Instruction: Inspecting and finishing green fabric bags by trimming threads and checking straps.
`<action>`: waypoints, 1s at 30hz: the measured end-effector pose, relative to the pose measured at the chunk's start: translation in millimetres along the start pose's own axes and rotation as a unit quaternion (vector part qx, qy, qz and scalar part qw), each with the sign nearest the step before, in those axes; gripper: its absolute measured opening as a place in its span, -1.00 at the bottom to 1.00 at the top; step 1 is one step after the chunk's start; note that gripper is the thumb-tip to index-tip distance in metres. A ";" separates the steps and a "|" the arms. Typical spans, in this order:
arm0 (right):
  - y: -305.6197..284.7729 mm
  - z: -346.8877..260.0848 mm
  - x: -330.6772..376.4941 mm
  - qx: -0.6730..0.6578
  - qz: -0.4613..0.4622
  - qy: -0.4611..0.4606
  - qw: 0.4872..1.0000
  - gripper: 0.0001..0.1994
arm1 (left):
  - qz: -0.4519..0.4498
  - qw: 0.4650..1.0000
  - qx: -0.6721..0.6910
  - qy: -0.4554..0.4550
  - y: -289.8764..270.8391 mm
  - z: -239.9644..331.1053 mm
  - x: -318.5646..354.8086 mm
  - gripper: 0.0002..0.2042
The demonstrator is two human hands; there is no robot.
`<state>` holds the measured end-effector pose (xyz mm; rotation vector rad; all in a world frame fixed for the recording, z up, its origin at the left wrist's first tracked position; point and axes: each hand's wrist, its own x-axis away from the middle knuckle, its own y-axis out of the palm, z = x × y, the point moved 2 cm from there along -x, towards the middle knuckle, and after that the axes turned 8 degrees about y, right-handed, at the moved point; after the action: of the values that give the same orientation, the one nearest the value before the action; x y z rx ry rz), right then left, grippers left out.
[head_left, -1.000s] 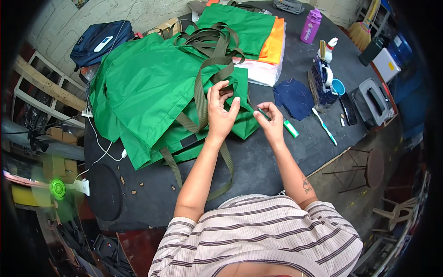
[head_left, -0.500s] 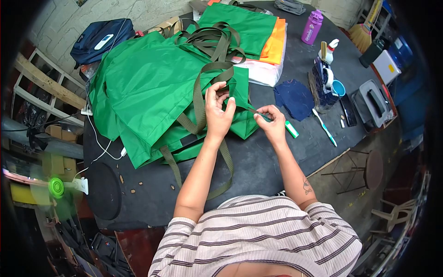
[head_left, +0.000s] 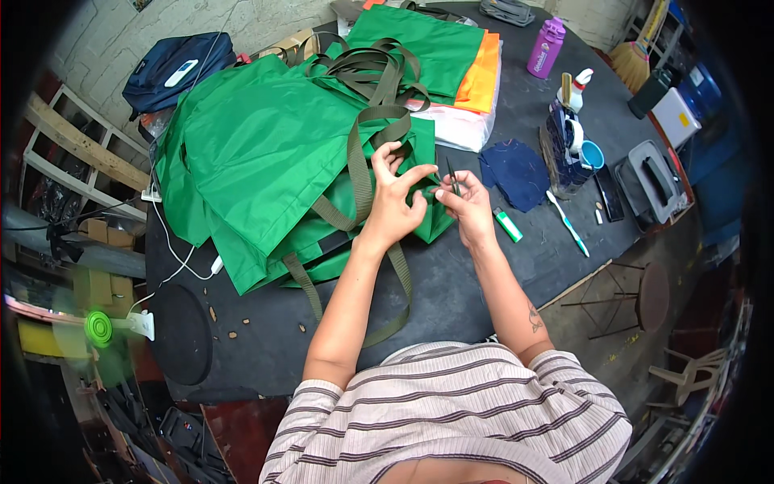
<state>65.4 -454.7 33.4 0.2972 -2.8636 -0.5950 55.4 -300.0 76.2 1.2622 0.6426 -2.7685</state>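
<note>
A pile of green fabric bags (head_left: 258, 153) with dark olive webbing straps (head_left: 360, 173) covers much of the black table. My left hand (head_left: 393, 198) is at the right edge of the near bag, its thumb and index finger spread apart and its other fingers bent against the fabric. Facing it, my right hand (head_left: 469, 206) is closed on small dark snips (head_left: 453, 175), points upward, close to the left index fingertip. Whether the right fingertips also touch the bag's edge is hard to see.
Right of my hands lie a green-and-white lighter-sized object (head_left: 508, 226), a toothbrush (head_left: 568, 223) and dark blue fabric pieces (head_left: 513, 173). Beyond stand a caddy (head_left: 564, 149) and a purple bottle (head_left: 546, 48). A white cable (head_left: 173, 250) runs along the left.
My right hand has turned, bringing the snips upright. The left index finger has stretched rightward, and the left hand has shifted slightly right. The bag pile has barely moved.
</note>
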 end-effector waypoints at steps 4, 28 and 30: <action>5.5 -0.4 3.8 0.009 0.034 -0.058 0.998 -0.76 | 0.040 0.993 -0.107 -0.024 0.4 0.6 0.4 -0.84; 32.4 -3.4 -6.9 0.231 0.116 -0.353 0.899 -0.76 | 0.237 0.965 0.002 -0.111 -9.9 -7.5 4.2 -0.85; 32.2 -2.7 -8.4 0.231 0.129 -0.362 0.894 -0.77 | 0.237 0.965 -0.001 -0.112 -9.9 -7.4 4.3 -0.85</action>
<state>69.1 -424.8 47.8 -0.3218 -3.6478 0.0766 55.9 -287.5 72.3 0.9290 0.2783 -2.4523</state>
